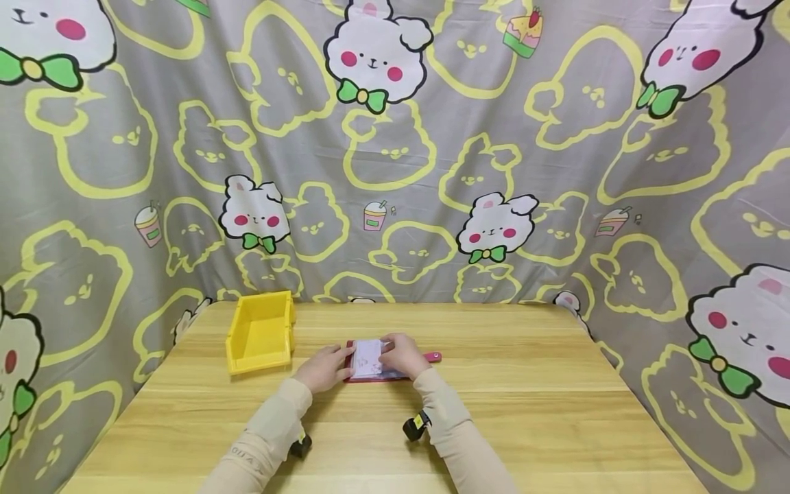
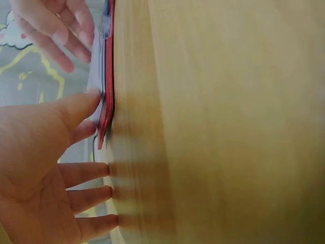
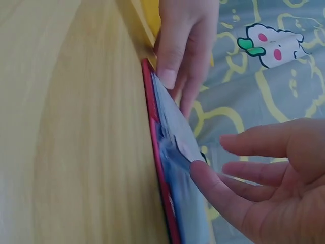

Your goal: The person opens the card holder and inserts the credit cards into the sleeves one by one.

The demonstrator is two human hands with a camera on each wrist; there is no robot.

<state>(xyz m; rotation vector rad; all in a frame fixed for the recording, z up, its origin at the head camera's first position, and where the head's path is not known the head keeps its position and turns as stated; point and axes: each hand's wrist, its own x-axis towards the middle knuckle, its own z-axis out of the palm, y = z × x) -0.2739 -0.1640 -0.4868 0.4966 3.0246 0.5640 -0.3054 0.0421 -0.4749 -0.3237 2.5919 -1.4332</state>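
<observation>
A red-edged card holder (image 1: 370,379) lies opened flat on the wooden table, with a stack of thin leaves inside it. On its left half sits a white printed card or leaf (image 1: 368,357); bluish clear sleeves (image 3: 185,203) show on the right half. A pink strap (image 1: 434,357) with a snap sticks out to the right. My left hand (image 1: 323,368) rests at the left edge, its thumb against the leaves and several straight fingertips on the tabletop. Over the holder, my right hand (image 1: 402,355) touches a leaf's edge with the thumb, its other fingers extended and apart from it.
A yellow plastic bin (image 1: 260,333) stands at the back left of the wooden table (image 1: 524,412). Behind and along both sides hangs a grey curtain (image 1: 395,261) with cartoon rabbits. Dark wrist cameras (image 1: 416,427) are strapped under both sleeves.
</observation>
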